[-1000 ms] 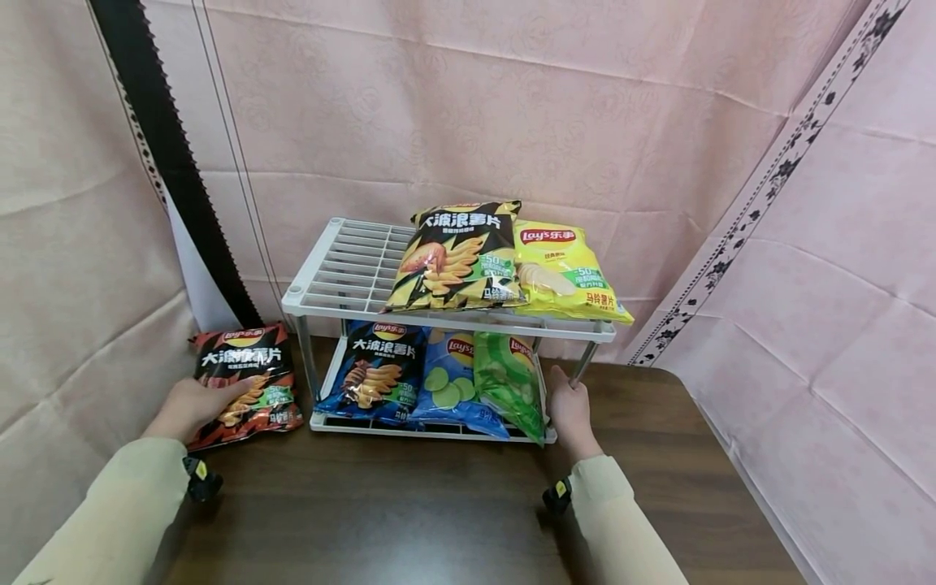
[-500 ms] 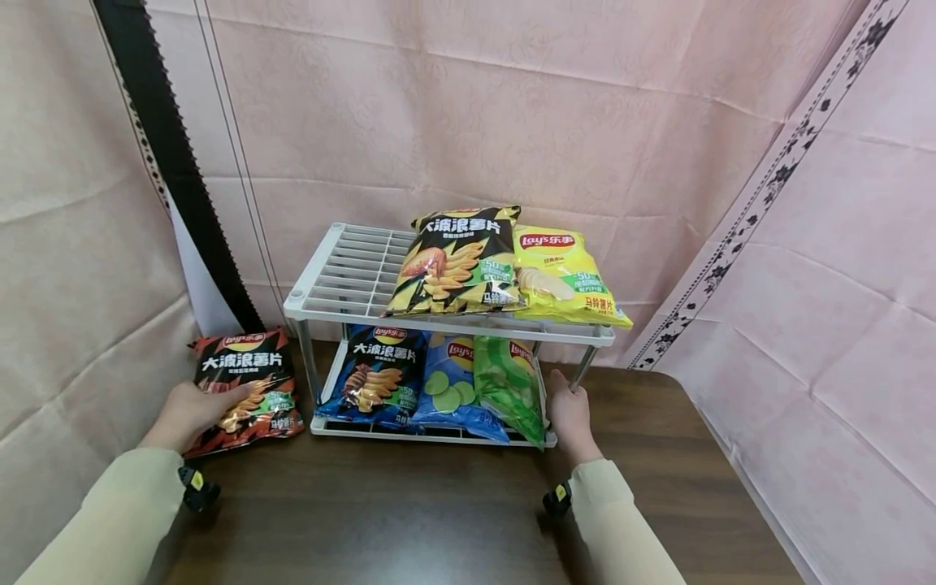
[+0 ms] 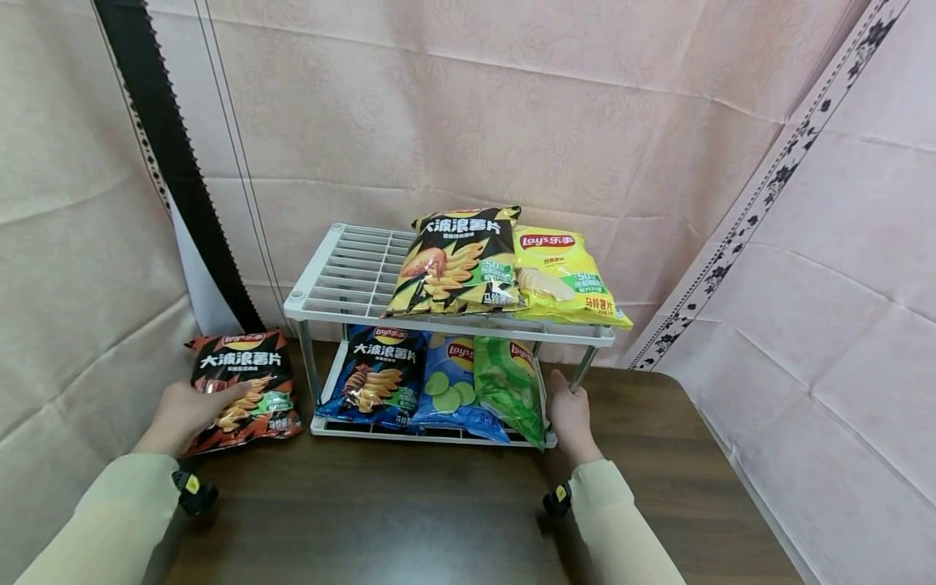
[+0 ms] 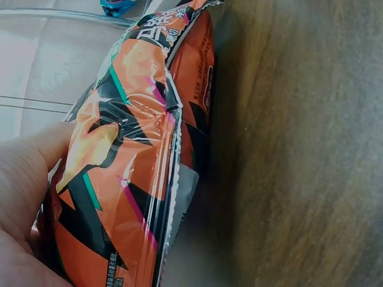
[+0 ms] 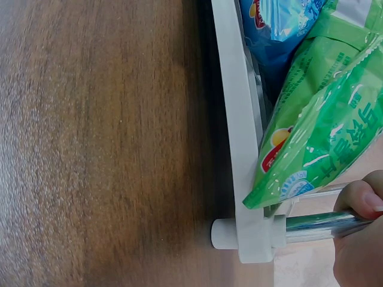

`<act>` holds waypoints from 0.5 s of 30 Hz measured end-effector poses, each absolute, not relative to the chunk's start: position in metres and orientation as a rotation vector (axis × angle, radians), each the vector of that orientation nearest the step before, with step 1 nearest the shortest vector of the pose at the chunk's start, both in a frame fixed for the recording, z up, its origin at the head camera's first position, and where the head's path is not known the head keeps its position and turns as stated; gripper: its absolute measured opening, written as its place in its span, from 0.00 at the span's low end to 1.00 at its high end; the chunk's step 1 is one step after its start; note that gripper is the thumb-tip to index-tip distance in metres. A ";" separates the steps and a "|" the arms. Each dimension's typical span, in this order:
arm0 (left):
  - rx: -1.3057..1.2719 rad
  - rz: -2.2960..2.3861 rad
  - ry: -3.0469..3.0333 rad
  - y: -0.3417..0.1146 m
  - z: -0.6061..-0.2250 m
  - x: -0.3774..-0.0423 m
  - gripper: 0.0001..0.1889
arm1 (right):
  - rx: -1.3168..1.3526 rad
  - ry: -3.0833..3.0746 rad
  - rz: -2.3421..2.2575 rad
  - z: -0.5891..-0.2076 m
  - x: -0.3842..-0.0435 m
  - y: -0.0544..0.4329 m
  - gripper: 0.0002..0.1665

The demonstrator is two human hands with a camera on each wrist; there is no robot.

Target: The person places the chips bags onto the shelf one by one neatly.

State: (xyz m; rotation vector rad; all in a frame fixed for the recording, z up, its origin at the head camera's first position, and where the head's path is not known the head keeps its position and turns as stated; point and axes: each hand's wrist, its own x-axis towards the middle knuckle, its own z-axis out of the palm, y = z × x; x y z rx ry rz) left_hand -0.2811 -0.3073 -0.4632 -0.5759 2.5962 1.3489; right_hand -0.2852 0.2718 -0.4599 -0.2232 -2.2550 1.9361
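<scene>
My left hand [image 3: 183, 414] holds a red-and-black bag of potato chips [image 3: 249, 370] standing on the table left of the rack. The thumb lies across its front; the other fingers are hidden behind it. In the left wrist view, the bag's orange side seam [image 4: 137, 191] faces the camera. My right hand [image 3: 570, 410] grips the front right metal post [image 5: 317, 227] of a white two-tier rack [image 3: 314, 266]. Beside that hand, a green chip bag [image 3: 507, 382] leans on the lower tier, its corner over the front rim in the right wrist view.
Dark blue [image 3: 383, 370] and light blue [image 3: 446, 382] chip bags stand on the lower tier. A black-and-yellow bag [image 3: 457, 260] and a yellow bag [image 3: 559, 272] lie on the upper tier. Pink cloth [image 3: 475, 122] hangs behind and beside the brown table [image 3: 409, 520].
My left hand and the red-and-black chip bag have shifted slightly to the left. The right hand keeps its hold on the post, and the rack stays in place.
</scene>
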 end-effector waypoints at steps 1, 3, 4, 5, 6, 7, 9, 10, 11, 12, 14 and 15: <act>-0.581 1.351 2.600 -0.307 -0.463 -0.281 0.69 | -0.230 -2.253 1.928 -0.460 -0.285 0.272 0.39; -0.600 1.342 2.609 -0.308 -0.463 -0.281 0.70 | -0.234 -2.248 1.919 -0.460 -0.285 0.272 0.39; -0.599 1.341 2.615 -0.308 -0.462 -0.281 0.70 | -0.240 -2.246 1.913 -0.460 -0.285 0.272 0.39; -0.598 1.341 2.618 -0.308 -0.462 -0.281 0.70 | -0.247 -2.245 1.908 -0.460 -0.285 0.272 0.39; -0.596 1.342 2.621 -0.309 -0.461 -0.281 0.70 | -0.252 -2.243 1.905 -0.460 -0.285 0.272 0.39; -0.587 1.338 2.623 -0.310 -0.461 -0.280 0.70 | -0.258 -2.245 1.900 -0.460 -0.285 0.272 0.38; -0.582 1.345 2.622 -0.312 -0.460 -0.278 0.70 | -0.266 -2.246 1.896 -0.460 -0.286 0.272 0.38; -0.573 1.352 2.623 -0.313 -0.459 -0.277 0.69 | -0.271 -2.246 1.893 -0.460 -0.286 0.272 0.38; -0.573 1.354 2.623 -0.315 -0.459 -0.276 0.69 | -0.269 -2.245 1.895 -0.460 -0.286 0.272 0.38; -0.571 1.357 2.623 -0.317 -0.458 -0.275 0.68 | -0.272 -2.246 1.893 -0.460 -0.285 0.272 0.38; -0.562 1.374 2.625 -0.320 -0.456 -0.273 0.67 | -0.273 -2.246 1.892 -0.459 -0.285 0.272 0.38; -0.559 1.383 2.627 -0.322 -0.454 -0.272 0.67 | -0.272 -2.245 1.890 -0.459 -0.285 0.272 0.38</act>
